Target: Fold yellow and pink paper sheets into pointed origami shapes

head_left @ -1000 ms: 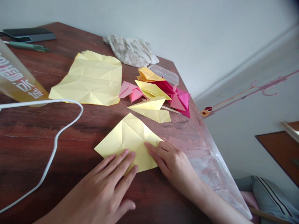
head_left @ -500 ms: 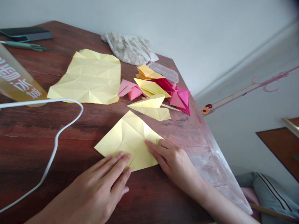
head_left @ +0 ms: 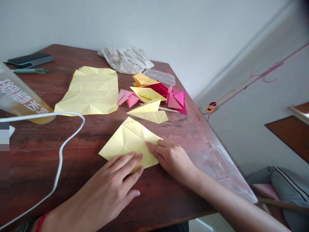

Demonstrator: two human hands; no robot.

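Observation:
A creased yellow sheet of origami paper (head_left: 132,139) lies near the table's front edge, one corner pointing away from me. My left hand (head_left: 113,185) rests flat across its lower left part, fingers stretched out and palm down. On its right side, my right hand (head_left: 170,158) presses a fingertip onto the creased surface, with the other fingers curled in at the paper's edge. My right thumb is hard to make out. Just beyond the sheet sits a folded pale yellow paper piece (head_left: 151,112), touched by neither hand.
Behind lie a larger creased yellow sheet (head_left: 94,90), pink folded pieces (head_left: 176,98), an orange folded piece (head_left: 143,80), a clear plastic box (head_left: 161,77) and a patterned cloth (head_left: 125,59). A drink cup (head_left: 21,96) and white cable (head_left: 60,154) are at left.
The camera view has shifted, so the table's front edge now shows. My left hand slid back slightly, then forward over the paper again. My right hand keeps its place on the sheet.

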